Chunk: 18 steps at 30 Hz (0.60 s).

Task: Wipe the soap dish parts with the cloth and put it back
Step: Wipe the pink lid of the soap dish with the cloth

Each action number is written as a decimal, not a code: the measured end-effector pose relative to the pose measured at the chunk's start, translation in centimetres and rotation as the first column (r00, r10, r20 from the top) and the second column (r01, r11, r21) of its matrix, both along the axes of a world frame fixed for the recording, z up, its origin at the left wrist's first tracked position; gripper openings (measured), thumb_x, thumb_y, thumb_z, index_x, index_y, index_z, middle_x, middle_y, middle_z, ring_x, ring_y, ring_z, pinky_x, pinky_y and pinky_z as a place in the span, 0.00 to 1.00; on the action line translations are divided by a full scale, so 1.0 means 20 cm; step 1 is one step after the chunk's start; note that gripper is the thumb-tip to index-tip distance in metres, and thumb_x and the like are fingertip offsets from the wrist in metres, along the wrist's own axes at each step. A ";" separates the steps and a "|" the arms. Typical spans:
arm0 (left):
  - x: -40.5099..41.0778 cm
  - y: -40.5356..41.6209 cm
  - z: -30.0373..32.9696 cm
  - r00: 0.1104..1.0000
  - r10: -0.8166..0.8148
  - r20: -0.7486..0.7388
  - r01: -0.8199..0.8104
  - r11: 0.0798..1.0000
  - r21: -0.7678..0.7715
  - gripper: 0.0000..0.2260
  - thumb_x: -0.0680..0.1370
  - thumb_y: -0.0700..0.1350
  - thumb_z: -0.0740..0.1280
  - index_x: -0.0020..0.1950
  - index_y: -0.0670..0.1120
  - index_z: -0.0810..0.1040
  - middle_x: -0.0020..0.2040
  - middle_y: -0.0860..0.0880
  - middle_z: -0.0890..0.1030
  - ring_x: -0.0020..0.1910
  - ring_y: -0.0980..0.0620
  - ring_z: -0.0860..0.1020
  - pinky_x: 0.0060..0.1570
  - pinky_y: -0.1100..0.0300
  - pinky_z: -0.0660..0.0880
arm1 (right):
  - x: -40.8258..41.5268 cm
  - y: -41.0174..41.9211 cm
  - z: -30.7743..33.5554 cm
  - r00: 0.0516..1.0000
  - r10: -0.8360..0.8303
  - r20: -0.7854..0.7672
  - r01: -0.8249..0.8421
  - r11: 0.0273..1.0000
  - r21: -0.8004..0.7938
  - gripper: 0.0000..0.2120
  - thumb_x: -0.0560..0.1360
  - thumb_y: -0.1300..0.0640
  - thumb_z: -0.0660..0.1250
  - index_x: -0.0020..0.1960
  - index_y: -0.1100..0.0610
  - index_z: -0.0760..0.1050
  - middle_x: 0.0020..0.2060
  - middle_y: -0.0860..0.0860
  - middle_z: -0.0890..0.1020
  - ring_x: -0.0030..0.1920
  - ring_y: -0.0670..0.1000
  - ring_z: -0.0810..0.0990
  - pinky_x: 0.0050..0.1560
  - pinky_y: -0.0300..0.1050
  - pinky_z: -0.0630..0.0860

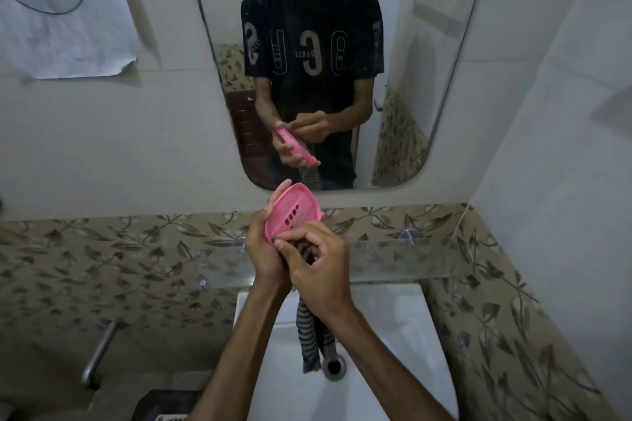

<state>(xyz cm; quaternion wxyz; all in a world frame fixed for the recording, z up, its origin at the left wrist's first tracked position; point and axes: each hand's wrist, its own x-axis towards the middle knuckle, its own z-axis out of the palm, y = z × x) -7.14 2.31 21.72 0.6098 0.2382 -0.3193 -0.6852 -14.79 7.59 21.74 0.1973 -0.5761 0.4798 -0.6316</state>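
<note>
Over the basin (386,325), a person holds a pink slotted dish part (292,212) up before the mirror (420,85), tilted on edge at chest height, above the glass shelf (393,256). The left hand (265,249) cradles it from behind and below, fingers (278,193) wrapped round the far rim and clamped on the plastic. The right hand (316,270) is closed on a bunched striped cloth (307,335) — its thumb and fingers (297,236) press the wad against the near edge of the part, while the cloth's tail hangs down toward the drain (333,366).

The step appears to be wiping the near rim. To do it well, the left hand should probably hold firm and turn the part, so the cloth can travel round the lip and into the slots — a fingertip behind the fabric would likely reach the corners. Whether the slots are yet clean cannot be told.

The mirror repeats the scene: pink part edge-on, both hands closed, cloth dangling below.
</note>
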 end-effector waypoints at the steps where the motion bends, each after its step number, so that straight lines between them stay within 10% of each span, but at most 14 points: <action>1: 0.00 0.00 0.00 1.000 0.009 -0.007 -0.009 1.000 -0.001 0.26 0.82 0.50 0.54 0.78 0.41 0.72 0.64 0.38 0.81 0.58 0.43 0.83 0.55 0.51 0.82 | 0.00 -0.01 0.02 0.999 -0.010 -0.042 0.009 0.999 -0.039 0.02 0.73 0.65 0.78 0.45 0.59 0.86 0.42 0.50 0.86 0.45 0.47 0.85 0.48 0.48 0.83; 7: -0.03 0.06 -0.01 0.997 0.026 -0.067 -0.023 0.999 0.045 0.25 0.82 0.48 0.56 0.75 0.36 0.73 0.71 0.33 0.77 0.65 0.43 0.80 0.61 0.55 0.80 | -0.04 -0.15 0.09 0.977 -0.168 -0.133 0.158 0.984 -0.086 0.02 0.75 0.63 0.77 0.46 0.58 0.86 0.44 0.49 0.85 0.46 0.46 0.82 0.50 0.45 0.81; 12: -0.02 0.07 -0.01 1.000 -0.004 -0.031 0.005 1.000 0.027 0.27 0.79 0.51 0.60 0.76 0.43 0.75 0.63 0.39 0.82 0.53 0.48 0.83 0.43 0.57 0.82 | -0.13 -0.25 0.09 0.944 -0.314 -0.105 0.316 0.949 -0.003 0.01 0.77 0.60 0.76 0.48 0.57 0.86 0.44 0.51 0.83 0.43 0.49 0.82 0.44 0.49 0.81; 18: -0.03 0.08 -0.03 0.999 0.045 0.018 -0.045 0.999 0.007 0.27 0.74 0.54 0.67 0.71 0.46 0.80 0.61 0.41 0.85 0.52 0.47 0.85 0.44 0.54 0.83 | -0.14 -0.24 0.05 0.923 -0.364 -0.125 0.371 0.928 0.040 0.00 0.77 0.60 0.76 0.48 0.56 0.85 0.44 0.49 0.83 0.43 0.45 0.80 0.43 0.33 0.75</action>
